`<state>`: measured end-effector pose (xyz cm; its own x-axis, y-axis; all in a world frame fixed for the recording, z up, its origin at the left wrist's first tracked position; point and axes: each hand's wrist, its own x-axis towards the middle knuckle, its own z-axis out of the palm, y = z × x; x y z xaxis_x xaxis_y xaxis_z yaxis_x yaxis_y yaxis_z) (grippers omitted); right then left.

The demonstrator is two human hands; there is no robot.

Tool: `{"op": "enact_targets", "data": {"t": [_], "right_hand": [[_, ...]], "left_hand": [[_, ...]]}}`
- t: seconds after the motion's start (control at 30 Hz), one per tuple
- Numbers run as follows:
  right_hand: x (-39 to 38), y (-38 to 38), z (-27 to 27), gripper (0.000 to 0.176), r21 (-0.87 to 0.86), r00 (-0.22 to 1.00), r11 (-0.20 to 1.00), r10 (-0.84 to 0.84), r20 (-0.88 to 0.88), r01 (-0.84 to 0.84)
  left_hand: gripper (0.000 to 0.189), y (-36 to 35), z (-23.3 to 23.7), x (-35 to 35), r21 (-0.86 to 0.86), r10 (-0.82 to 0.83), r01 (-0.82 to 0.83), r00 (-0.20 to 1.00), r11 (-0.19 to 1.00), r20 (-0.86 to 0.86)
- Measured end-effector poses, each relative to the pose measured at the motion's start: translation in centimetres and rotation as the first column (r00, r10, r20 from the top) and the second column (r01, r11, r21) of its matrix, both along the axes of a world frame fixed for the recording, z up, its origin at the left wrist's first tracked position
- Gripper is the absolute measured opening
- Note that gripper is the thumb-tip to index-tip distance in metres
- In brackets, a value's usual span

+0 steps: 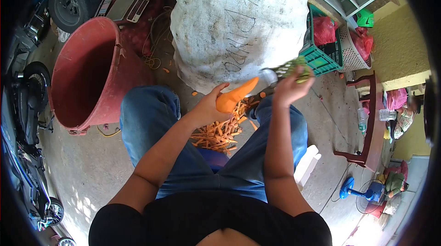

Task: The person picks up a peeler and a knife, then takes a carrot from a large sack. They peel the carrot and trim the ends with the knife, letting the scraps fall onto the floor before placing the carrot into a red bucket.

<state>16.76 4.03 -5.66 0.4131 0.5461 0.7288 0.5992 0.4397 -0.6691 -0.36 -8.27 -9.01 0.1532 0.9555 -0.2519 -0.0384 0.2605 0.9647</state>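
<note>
My left hand (207,109) is closed around the thick end of a smooth orange carrot (235,97), its thin tip pointing up and to the right. In my right hand (291,88) is a knife (270,76) with a green patterned handle, its blade smeared by motion. The blade is just right of the carrot's tip. Below the carrot, between my knees, lies a heap of orange peelings (216,138). A big white sack (241,25) with black handwriting stands right in front of my hands.
To my left is a large red tub (85,71), tilted towards me. A green crate (321,57) and a white basket (353,48) hold red bags at the right. A wooden bench (374,126) and a blue fan (351,191) stand further right; a motorcycle (23,131) is far left.
</note>
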Motion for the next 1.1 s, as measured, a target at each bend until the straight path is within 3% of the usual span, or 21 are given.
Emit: {"op": "enact_targets", "data": {"t": [0.07, 0.1, 0.13, 0.17, 0.23, 0.3, 0.37, 0.4, 0.47, 0.5, 0.57, 0.63, 0.7, 0.77, 0.87, 0.9, 0.97, 1.03, 1.1], "right_hand": [[2.3, 1.3, 0.5, 0.013, 0.031, 0.995, 0.995, -0.093, -0.026, 0.094], [3.1, 1.3, 0.7, 0.013, -0.048, 0.982, 0.997, -0.067, -0.175, 0.060], [3.5, 1.2, 0.8, 0.013, -0.120, 0.945, 0.993, -0.054, -0.322, 0.016], [3.4, 0.9, 0.6, 0.013, -0.118, 0.945, 0.993, -0.058, -0.321, 0.021], [1.8, -0.4, -0.1, 0.012, -0.142, 0.960, 0.987, 0.040, -0.276, -0.081], [-0.3, -2.4, 0.0, 0.010, -0.324, 0.925, 0.908, 0.144, -0.351, -0.264], [-2.2, -3.8, -0.6, 0.015, -0.308, 0.881, 0.868, 0.254, -0.399, -0.390], [-2.6, -4.0, -1.2, 0.014, -0.312, 0.884, 0.866, 0.259, -0.389, -0.391], [-3.4, -4.4, -1.7, 0.016, -0.279, 0.898, 0.885, 0.269, -0.348, -0.373], [-3.6, -4.6, -1.6, 0.016, -0.279, 0.899, 0.886, 0.266, -0.347, -0.370], [-3.6, -4.8, -1.4, 0.016, -0.292, 0.888, 0.879, 0.252, -0.384, -0.376], [-3.3, -4.5, -1.7, 0.015, -0.308, 0.921, 0.891, 0.237, -0.309, -0.332], [-2.3, -2.8, -2.6, 0.013, -0.183, 0.987, 0.971, 0.158, 0.013, -0.153], [-0.4, -0.3, -0.9, 0.011, -0.240, 0.998, 0.970, 0.023, -0.063, -0.038], [2.6, 2.4, -0.7, 0.012, -0.113, 0.978, 0.994, -0.025, -0.209, 0.001], [2.9, 2.2, -1.1, 0.012, -0.107, 0.966, 0.992, 0.036, -0.255, -0.065], [1.5, 0.2, -0.2, 0.013, -0.139, 0.917, 0.965, 0.160, -0.364, -0.224], [-0.1, -2.0, -1.4, 0.015, -0.270, 0.902, 0.899, 0.236, -0.363, -0.344], [-2.8, -4.3, -0.2, 0.015, -0.272, 0.846, 0.856, 0.293, -0.446, -0.440]], "left_hand": [[0.080, -0.4, 0.1, -0.3, -0.163, -0.002, 0.047, 0.964, 0.986, 0.266], [0.080, -0.4, -0.3, -0.4, -0.163, -0.003, 0.048, 0.964, 0.985, 0.266], [0.074, -0.3, -0.7, -0.5, -0.213, 0.041, 0.060, 0.896, 0.975, 0.442], [0.068, -0.1, -1.0, -0.4, -0.257, 0.092, 0.082, 0.795, 0.963, 0.599], [0.062, 0.0, -1.2, -0.2, -0.291, 0.096, 0.115, 0.778, 0.950, 0.621], [0.056, -0.1, -1.3, 0.0, -0.328, 0.107, 0.143, 0.763, 0.934, 0.637], [0.049, -0.1, -1.5, 0.5, -0.330, 0.137, 0.185, 0.650, 0.926, 0.748], [0.049, -0.2, -1.7, 0.8, -0.329, 0.136, 0.185, 0.650, 0.926, 0.747], [0.046, -0.2, -2.0, 1.3, -0.329, 0.184, 0.246, 0.472, 0.912, 0.862], [0.046, -0.3, -2.0, 1.4, -0.328, 0.182, 0.249, 0.472, 0.911, 0.863], [0.046, -0.5, -1.9, 1.6, -0.397, 0.293, 0.278, 0.348, 0.875, 0.890], [0.046, -0.6, -1.7, 1.5, -0.410, 0.280, 0.279, 0.407, 0.868, 0.870], [0.046, -0.8, -1.7, 1.2, -0.424, 0.267, 0.274, 0.465, 0.863, 0.844], [0.046, -1.1, -1.9, 1.1, -0.326, 0.117, 0.335, 0.516, 0.884, 0.849], [0.044, -1.1, -1.8, 0.5, -0.307, 0.096, 0.398, 0.469, 0.864, 0.878], [0.044, -1.0, -1.6, 0.5, -0.308, 0.097, 0.400, 0.467, 0.863, 0.879], [0.043, -0.3, -1.1, 0.4, -0.473, 0.269, 0.274, 0.546, 0.837, 0.793], [0.043, 0.2, -2.2, 0.6, -0.485, 0.288, 0.244, 0.557, 0.840, 0.779], [0.044, 0.4, -2.5, 0.7, -0.499, 0.308, 0.218, 0.566, 0.839, 0.765]]}}
